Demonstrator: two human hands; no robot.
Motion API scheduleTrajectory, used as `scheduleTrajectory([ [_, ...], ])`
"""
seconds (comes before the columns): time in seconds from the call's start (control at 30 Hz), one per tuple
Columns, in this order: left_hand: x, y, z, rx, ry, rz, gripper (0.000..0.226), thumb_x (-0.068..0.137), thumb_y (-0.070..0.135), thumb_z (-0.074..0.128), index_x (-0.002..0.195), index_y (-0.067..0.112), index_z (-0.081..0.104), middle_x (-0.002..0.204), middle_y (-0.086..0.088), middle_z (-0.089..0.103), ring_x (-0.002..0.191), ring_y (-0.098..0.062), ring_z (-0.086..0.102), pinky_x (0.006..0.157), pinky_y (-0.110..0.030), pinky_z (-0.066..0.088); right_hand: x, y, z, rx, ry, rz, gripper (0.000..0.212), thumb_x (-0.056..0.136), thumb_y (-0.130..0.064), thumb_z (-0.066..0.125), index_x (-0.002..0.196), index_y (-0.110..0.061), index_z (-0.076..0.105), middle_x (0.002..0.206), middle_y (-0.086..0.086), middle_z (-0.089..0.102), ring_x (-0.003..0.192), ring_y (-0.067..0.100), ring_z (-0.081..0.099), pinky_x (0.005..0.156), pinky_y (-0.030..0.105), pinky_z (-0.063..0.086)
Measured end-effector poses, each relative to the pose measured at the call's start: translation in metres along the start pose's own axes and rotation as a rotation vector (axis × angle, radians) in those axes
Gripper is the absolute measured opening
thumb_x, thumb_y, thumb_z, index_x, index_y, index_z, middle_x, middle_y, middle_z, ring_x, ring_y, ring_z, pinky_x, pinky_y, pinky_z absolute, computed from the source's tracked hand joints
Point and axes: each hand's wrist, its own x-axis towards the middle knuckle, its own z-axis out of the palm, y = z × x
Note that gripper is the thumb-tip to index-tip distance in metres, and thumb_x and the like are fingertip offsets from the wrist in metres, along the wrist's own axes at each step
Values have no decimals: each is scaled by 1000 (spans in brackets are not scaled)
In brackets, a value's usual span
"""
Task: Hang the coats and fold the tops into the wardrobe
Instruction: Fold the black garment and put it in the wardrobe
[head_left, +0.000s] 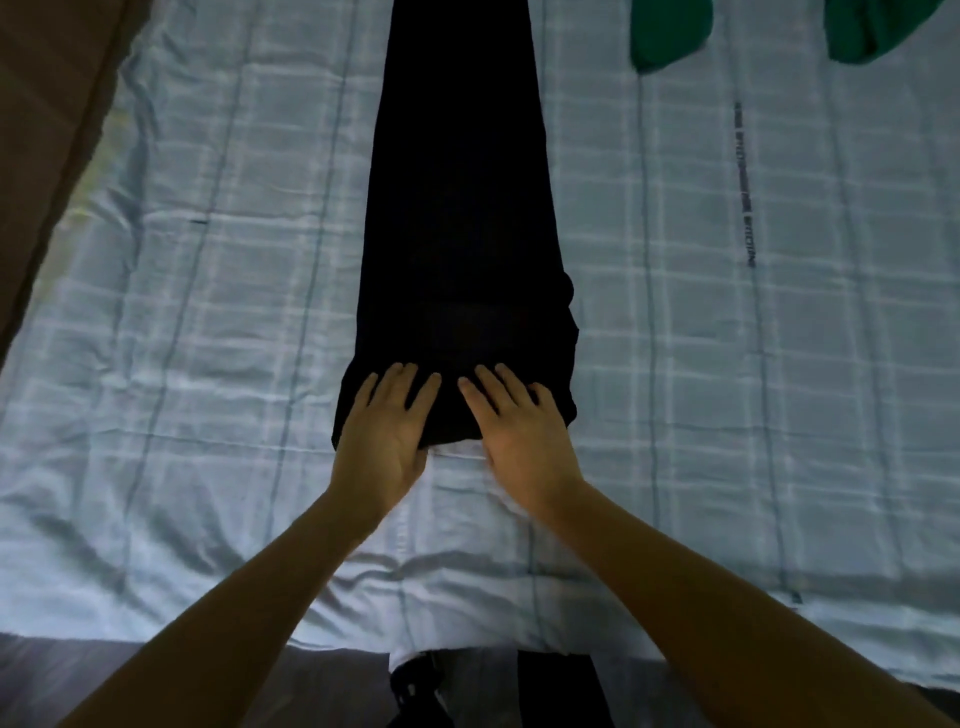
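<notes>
A black top (462, 218) lies folded into a long narrow strip down the middle of the bed, running away from me. My left hand (384, 431) lies flat on its near end, fingers straight and spread. Beside it, my right hand (519, 431) presses the same near end with straight fingers. Both palms overlap the garment's near edge and the sheet below it.
The bed is covered by a pale blue checked sheet (197, 312). A green garment (670, 31) lies at the far right, with a second green part (872, 28) next to it. A brown surface (41, 130) borders the bed's left side. The bed's near edge is at the bottom.
</notes>
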Motion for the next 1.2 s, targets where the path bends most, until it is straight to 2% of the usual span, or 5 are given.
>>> scheduleTrajectory([
  [0.17,16,7,-34,-163,-101,-73,47,63,-3,65,106,16,69,94,-5,69,85,-27,66,70,-35,55,5,1,-19,25,30,-6,49,61,-10,80,108,-14,68,96,6,71,81,26,67,67,33,53],
  [0.43,19,34,-139,-339,-946,-184,27,73,2,52,69,29,50,86,-3,57,77,-19,54,65,-29,45,7,1,-124,506,-822,2,4,83,-7,55,79,-9,56,81,15,61,76,33,60,67,39,48],
  [0.63,33,3,-153,-177,290,-63,53,69,-6,59,120,10,59,103,-15,62,92,-31,58,81,-39,46,33,17,-146,249,227,221,51,79,-2,54,128,-15,54,119,11,60,107,30,56,92,42,46],
  [0.97,19,5,-33,177,-106,-13,80,73,33,75,140,12,37,142,-23,37,131,-38,35,106,-53,32,29,32,-46,-9,-243,-45,83,87,-32,62,151,-20,10,158,9,5,146,27,-2,116,43,0],
  [1.2,58,14,-21,206,-94,-68,72,78,11,67,143,12,35,144,-21,40,135,-36,36,109,-50,28,56,38,-23,-80,-120,76,70,67,-24,81,130,-14,51,125,14,58,114,32,56,94,45,43],
])
